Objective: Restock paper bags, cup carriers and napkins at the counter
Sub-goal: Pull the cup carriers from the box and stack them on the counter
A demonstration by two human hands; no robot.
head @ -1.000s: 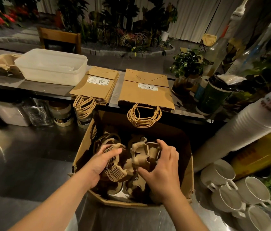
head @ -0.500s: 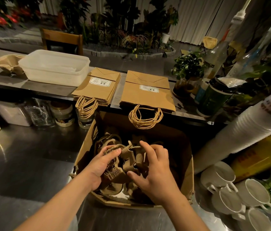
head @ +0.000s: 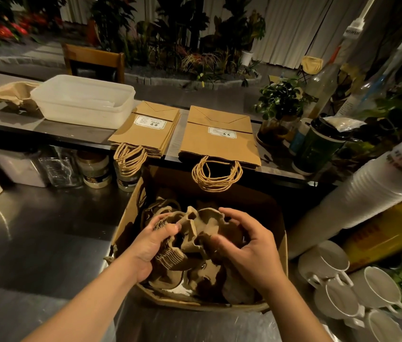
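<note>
Head view: both hands, left (head: 152, 245) and right (head: 251, 250), grip cup carriers (head: 190, 233) in the box (head: 282, 243); next, probably lift them out.

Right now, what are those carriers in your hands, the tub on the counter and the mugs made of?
The cup carriers, gripped by the left hand and right hand, look like moulded paper pulp: matt brown, rough ragged edges. The tub seems to be frosted translucent plastic; light passes through its walls. The mugs look like glazed white ceramic, smooth and slightly shiny, though that is less certain.
</note>
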